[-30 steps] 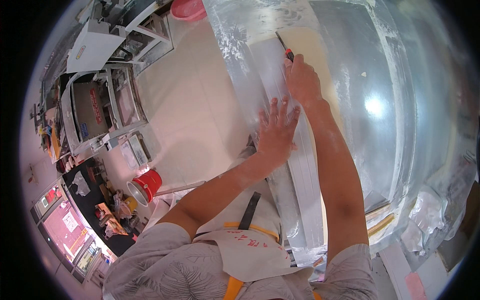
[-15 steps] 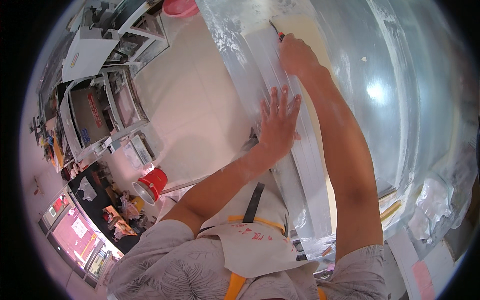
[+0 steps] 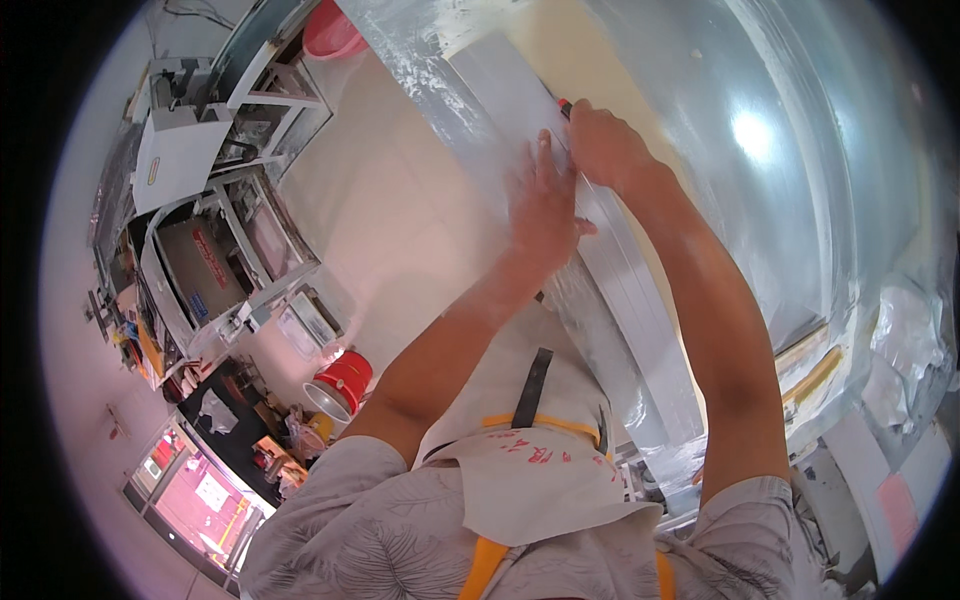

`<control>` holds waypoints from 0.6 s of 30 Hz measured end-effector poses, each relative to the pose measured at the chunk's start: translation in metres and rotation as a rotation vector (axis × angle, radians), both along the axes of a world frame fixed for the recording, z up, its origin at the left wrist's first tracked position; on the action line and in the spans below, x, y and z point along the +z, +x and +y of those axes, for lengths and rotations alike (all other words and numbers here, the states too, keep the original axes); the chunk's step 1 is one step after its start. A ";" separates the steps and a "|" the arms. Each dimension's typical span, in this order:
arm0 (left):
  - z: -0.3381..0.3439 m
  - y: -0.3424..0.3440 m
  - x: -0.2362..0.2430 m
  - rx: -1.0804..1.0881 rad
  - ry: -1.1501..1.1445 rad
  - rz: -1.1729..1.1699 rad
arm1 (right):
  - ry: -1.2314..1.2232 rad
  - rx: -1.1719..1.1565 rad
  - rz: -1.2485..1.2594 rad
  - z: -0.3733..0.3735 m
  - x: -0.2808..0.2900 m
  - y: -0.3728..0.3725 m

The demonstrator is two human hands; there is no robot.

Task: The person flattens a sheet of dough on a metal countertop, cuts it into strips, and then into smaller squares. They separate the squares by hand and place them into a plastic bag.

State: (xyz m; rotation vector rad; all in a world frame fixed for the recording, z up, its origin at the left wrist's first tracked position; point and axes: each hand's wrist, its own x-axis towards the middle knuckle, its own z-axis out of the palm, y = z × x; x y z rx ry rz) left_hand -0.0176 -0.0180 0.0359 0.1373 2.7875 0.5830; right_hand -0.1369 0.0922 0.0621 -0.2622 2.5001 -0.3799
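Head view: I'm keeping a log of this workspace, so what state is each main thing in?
Left hand: open, palm down on the long grey panel.
Right hand: closed around the red-and-black tool.
Red-and-black tool: gripped, mostly hidden.
Long grey panel: lying flat.
Beige sheet: flat, partly covered by the panel.
Worktable: streaked with white residue.
Red bucket: open-topped.
White apron: worn.

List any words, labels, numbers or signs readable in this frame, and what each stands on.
Red handwriting on the white apron: visible, not transcribed.
Red label on the dark panel: too small to read.
Blue label on that panel: too small.
Small label on the white box: too small.
White sheet at lower left: no wording legible.
Long grey board: none made out.
Red-and-black tool in the right hand: none visible.
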 end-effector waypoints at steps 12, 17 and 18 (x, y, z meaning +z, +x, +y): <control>0.005 -0.003 0.003 -0.045 -0.125 -0.035 | 0.005 -0.057 -0.084 0.085 0.013 0.126; 0.006 0.000 -0.001 -0.063 -0.123 0.016 | -0.008 -0.122 -0.138 0.120 0.023 0.179; 0.005 0.000 -0.003 -0.067 -0.127 0.028 | -0.004 -0.128 -0.150 0.128 0.027 0.190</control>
